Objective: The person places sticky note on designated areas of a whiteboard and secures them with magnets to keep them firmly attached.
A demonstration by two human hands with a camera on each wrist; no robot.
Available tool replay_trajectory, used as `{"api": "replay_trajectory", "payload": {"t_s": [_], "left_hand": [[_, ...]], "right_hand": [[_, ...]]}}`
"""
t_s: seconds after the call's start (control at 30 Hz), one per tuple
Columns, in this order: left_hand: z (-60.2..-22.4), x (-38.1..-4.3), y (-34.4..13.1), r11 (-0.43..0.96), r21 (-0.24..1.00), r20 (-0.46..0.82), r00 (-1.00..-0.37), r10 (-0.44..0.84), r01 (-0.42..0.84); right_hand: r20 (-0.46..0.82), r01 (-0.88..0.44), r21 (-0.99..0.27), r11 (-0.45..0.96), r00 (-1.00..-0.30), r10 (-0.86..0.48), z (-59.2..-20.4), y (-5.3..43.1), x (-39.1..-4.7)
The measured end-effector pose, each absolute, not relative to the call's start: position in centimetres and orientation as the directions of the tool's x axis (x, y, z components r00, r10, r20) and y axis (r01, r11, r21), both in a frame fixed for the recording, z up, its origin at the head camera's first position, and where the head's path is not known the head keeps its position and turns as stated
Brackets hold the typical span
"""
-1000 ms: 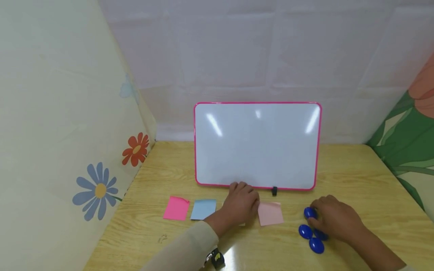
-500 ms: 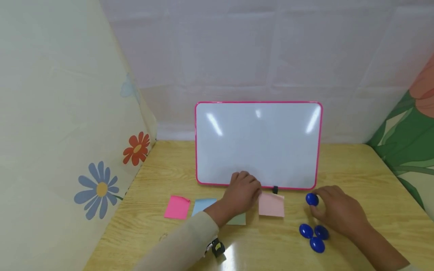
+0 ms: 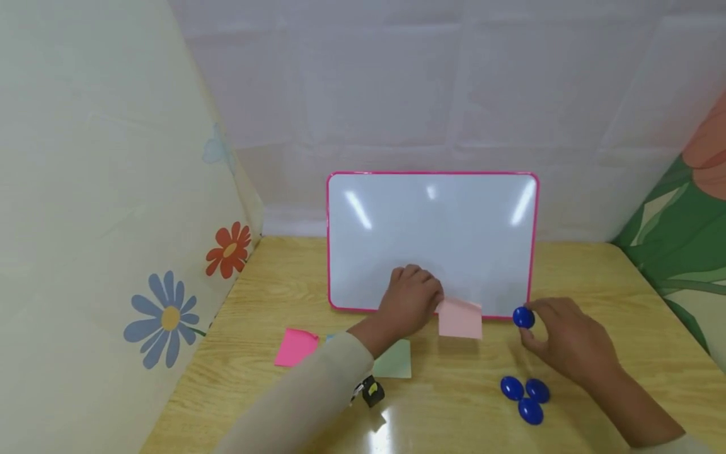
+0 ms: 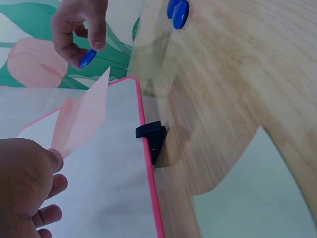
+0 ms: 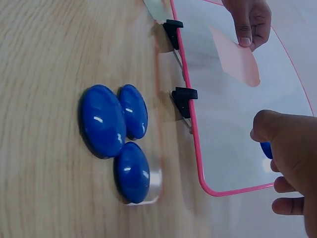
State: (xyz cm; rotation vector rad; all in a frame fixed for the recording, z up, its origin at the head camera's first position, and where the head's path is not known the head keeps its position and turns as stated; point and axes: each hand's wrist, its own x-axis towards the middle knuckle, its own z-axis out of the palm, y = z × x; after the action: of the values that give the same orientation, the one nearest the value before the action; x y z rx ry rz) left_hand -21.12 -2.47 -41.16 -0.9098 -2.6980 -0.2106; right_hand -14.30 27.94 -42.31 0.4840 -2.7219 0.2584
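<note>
My left hand (image 3: 409, 301) pinches a pale pink sticky note (image 3: 460, 319) by its upper left corner. The note hangs in the air, overlapping the lower edge of the pink-framed whiteboard (image 3: 431, 239) in the head view. Between thumb and fingers, my right hand (image 3: 573, 340) pinches a round blue magnet (image 3: 524, 317) near the board's lower right corner. In the right wrist view that magnet (image 5: 266, 149) is mostly hidden behind the hand. On the table below lie three more blue magnets (image 5: 103, 120), grouped close together.
A bright pink note (image 3: 296, 347) and a green note (image 3: 394, 359) lie on the wooden table (image 3: 454, 410); a blue note is mostly hidden under the left sleeve. Black clips (image 5: 183, 96) support the whiteboard's lower edge. A patterned sheet (image 3: 113, 189) borders the left side.
My left hand has lifted the pale pink note off the table toward the board. My right hand has picked one blue magnet from the group and raised it toward the board's corner.
</note>
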Motion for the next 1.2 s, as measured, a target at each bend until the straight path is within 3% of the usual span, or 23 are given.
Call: {"api": "replay_trajectory", "payload": {"t_s": [0.23, 0.67, 0.93, 1.2], "left_hand": [[-40.5, -21.7, -2.0, 0.799, 0.054, 0.308, -0.771, 0.557, 0.598], [-38.8, -22.6, -1.9, 0.812, 0.055, 0.298, -0.785, 0.543, 0.581], [-37.9, -23.3, -1.3, 0.818, 0.050, 0.304, -0.789, 0.534, 0.573], [-37.2, -24.0, -0.8, 0.823, 0.034, 0.322, -0.786, 0.528, 0.567]], "right_hand": [[0.442, -0.393, -0.086, 0.916, -0.839, -0.318, -41.7, 28.0, -14.8], [0.432, -0.382, -0.067, 0.922, -0.844, -0.319, -40.2, 27.9, -15.5], [0.501, -0.426, -0.035, 0.904, -0.790, -0.352, -39.8, 27.8, -16.1], [0.481, -0.400, -0.047, 0.915, -0.812, -0.330, -39.1, 27.4, -16.5]]}}
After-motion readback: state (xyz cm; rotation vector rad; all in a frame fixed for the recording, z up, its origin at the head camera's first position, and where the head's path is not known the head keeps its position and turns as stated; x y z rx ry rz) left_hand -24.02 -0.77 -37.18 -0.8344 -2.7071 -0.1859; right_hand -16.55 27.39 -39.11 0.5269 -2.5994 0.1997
